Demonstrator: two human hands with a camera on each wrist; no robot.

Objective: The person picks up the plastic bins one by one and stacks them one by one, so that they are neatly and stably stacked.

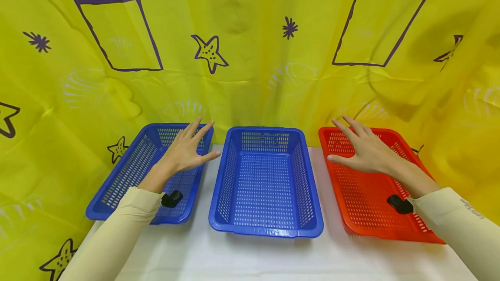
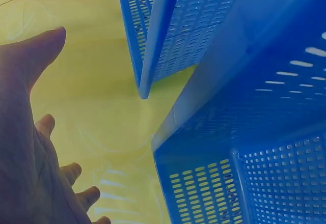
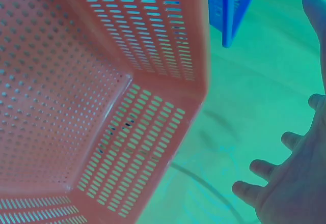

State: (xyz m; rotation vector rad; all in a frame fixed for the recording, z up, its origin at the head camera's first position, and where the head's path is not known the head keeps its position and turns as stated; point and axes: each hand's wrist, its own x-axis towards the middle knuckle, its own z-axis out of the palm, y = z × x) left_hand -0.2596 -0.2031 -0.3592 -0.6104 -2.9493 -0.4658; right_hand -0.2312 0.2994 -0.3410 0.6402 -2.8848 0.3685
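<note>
Both hands are spread wide in mid-air and grip nothing, the left hand (image 1: 185, 151) over one end basket and the right hand (image 1: 365, 151) over the other. Around us a yellow curtain (image 1: 254, 60) hangs in soft folds behind and beside the table, printed with dark stars and frames. The table (image 1: 265, 257) is white and smooth. On it stand three baskets in a row: the left blue basket (image 1: 134, 168), the middle blue basket (image 1: 263, 190), the red basket (image 1: 363, 198). Each wrist carries a small black gadget (image 1: 172, 199).
</note>
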